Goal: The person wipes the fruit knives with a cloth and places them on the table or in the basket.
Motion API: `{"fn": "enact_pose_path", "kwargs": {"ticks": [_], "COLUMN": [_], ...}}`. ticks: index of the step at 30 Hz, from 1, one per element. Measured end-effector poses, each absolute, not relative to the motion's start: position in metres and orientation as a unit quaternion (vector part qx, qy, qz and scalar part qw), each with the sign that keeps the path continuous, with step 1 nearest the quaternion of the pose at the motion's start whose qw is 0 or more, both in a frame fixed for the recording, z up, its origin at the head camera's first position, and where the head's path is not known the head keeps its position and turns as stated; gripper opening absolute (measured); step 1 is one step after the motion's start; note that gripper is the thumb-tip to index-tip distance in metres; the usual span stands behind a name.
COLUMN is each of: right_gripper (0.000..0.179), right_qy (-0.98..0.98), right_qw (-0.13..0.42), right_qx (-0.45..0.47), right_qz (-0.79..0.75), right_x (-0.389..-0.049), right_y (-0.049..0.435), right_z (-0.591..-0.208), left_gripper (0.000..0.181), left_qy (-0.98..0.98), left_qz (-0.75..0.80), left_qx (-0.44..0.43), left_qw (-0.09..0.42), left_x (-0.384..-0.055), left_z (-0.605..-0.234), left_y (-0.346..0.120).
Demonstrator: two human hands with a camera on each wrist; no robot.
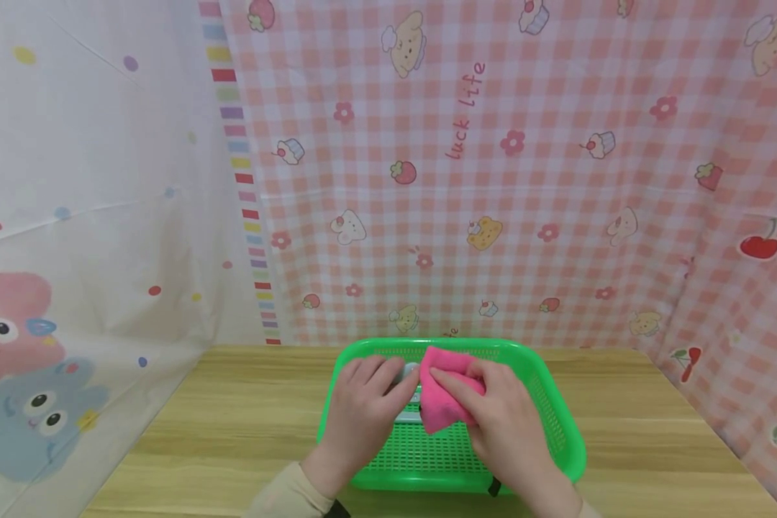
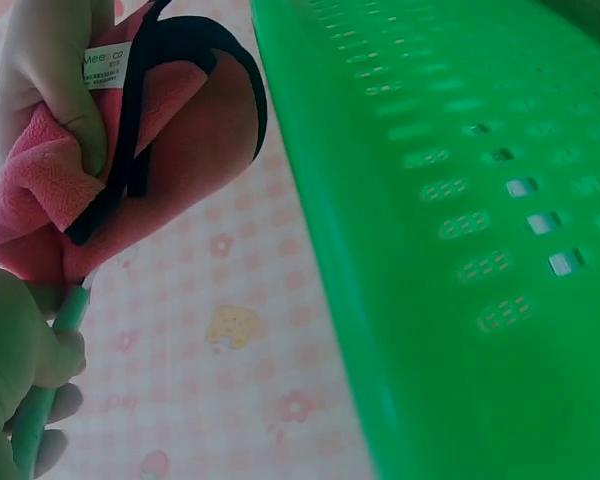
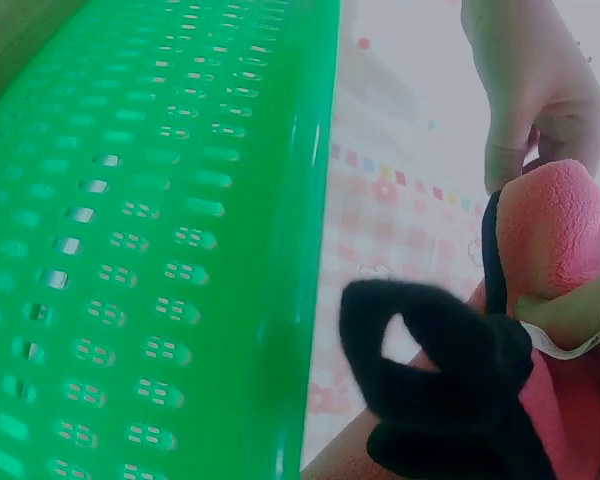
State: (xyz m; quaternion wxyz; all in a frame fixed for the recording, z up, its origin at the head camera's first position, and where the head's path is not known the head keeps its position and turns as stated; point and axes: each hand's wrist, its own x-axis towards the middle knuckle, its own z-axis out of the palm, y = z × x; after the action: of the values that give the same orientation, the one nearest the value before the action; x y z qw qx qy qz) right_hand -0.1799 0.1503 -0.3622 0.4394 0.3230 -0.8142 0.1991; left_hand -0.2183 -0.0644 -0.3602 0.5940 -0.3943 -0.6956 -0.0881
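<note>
My right hand [image 1: 508, 414] grips a bunched pink cloth [image 1: 443, 396] above a green plastic basket [image 1: 453, 482]. The left wrist view shows black trim along the cloth and a white label [image 2: 106, 68] on it. Fingers of my left hand [image 1: 362, 406] curl round a slim, light green handle [image 2: 42, 410]. The handle's upper end meets the cloth, which hides what lies beyond a pale bit there. In the right wrist view, a black fabric loop [image 3: 420, 360] hangs in front of the cloth.
Pale, long objects [image 1: 409, 416] lie in the basket between the hands, partly covered by them. The basket stands on a wood-grain table [image 1: 252, 424]. Behind it hangs a pink checked curtain [image 1: 460, 216], with a white printed sheet [image 1: 116, 180] at the left.
</note>
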Motion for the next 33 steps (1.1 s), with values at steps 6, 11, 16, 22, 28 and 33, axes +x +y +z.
{"fn": "enact_pose_path", "kwargs": {"ticks": [6,11,16,22,28,33], "right_gripper": [0.07,0.075,0.076,0.073,0.074,0.074], "right_qy": [-0.823,-0.819,-0.813,-0.81,-0.809,-0.809], "right_qw": [0.434,0.449,0.468,0.479,0.482,0.489], "right_qx": [0.308,0.301,0.292,0.285,0.276,0.264], "right_qz": [0.198,0.192,0.186,0.184,0.194,0.191], "right_x": [-0.181,-0.184,-0.188,-0.19,-0.19,-0.19], "right_y": [0.152,0.158,0.166,0.175,0.181,0.186], "right_z": [-0.362,-0.361,-0.361,-0.362,-0.361,-0.36], "left_gripper": [0.026,0.024,0.028,0.029,0.023,0.026], "left_qy": [-0.693,-0.685,-0.672,-0.673,-0.68,-0.678], "left_qz": [-0.089,-0.089,-0.094,-0.103,-0.113,-0.118], "left_qx": [-0.392,-0.391,-0.389,-0.391,-0.39,-0.383], "left_qw": [0.599,0.608,0.623,0.62,0.611,0.617], "left_x": [-0.218,-0.218,-0.218,-0.217,-0.218,-0.219], "left_z": [-0.36,-0.359,-0.356,-0.356,-0.358,-0.358], "left_y": [-0.064,-0.063,-0.063,-0.064,-0.066,-0.064]}}
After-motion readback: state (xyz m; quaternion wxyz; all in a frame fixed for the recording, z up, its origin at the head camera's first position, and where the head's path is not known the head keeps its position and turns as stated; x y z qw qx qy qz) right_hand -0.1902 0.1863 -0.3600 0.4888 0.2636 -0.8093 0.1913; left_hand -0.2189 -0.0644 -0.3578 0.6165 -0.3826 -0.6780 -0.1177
